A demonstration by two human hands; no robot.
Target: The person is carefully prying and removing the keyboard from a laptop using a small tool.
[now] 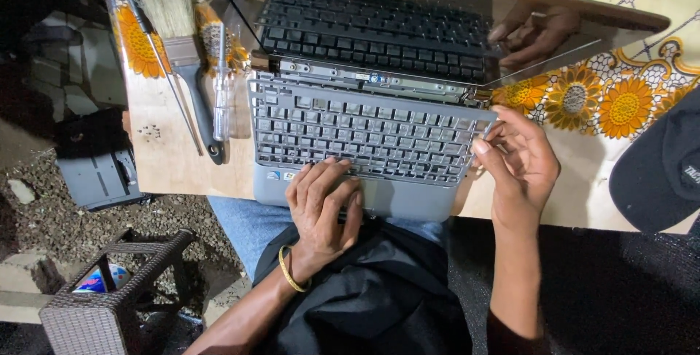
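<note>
An open grey laptop [364,136] with its keys stripped off, leaving a bare grid frame, lies at the near edge of the pale wooden worktop [168,158], its front overhanging the person's lap. Its glossy dark screen [408,20] is tilted back and mirrors a keyboard and a hand. The left hand [321,205] lies flat, palm down, on the laptop's palm rest and the lower rows of the frame, fingers spread and closed on nothing; a thin gold bangle [288,271] circles its wrist. The right hand [521,165] is at the laptop's right edge, its grip pinched, thumb and fingertips drawn together around a small slim metal piece [487,130] at the frame's corner; what that piece is cannot be told. Left of the laptop lie a wide paintbrush with pale bristles [179,41] and a clear-handled screwdriver [221,85]. A dark cap [656,173] rests on the sunflower-patterned cloth [620,103] at the right.
</note>
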